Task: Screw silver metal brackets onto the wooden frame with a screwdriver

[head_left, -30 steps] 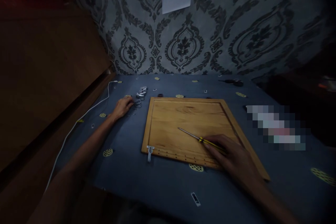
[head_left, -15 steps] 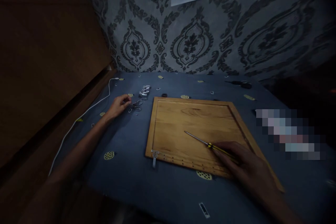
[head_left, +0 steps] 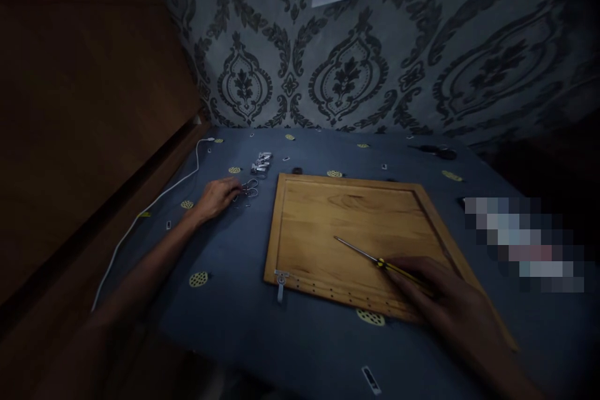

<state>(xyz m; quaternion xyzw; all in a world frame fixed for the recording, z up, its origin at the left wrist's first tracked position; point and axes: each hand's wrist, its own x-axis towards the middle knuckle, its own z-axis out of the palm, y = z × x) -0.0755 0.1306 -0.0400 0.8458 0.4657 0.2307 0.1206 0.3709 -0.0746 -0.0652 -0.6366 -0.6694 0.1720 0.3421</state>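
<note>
Above the board (head_left: 351, 215), the right hand (head_left: 443, 287) grips a screwdriver (head_left: 381, 264); the outstretched left hand (head_left: 217, 199) has an unclear hold.

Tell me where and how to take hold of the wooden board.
Grip the wooden board midway along its left edge, probably with the left hand, coming from the left. It lies flat, and that straight edge looks unobstructed beyond the metal clip at the near-left corner, while the right hand, holding the screwdriver, covers some of the near-right part.
</note>
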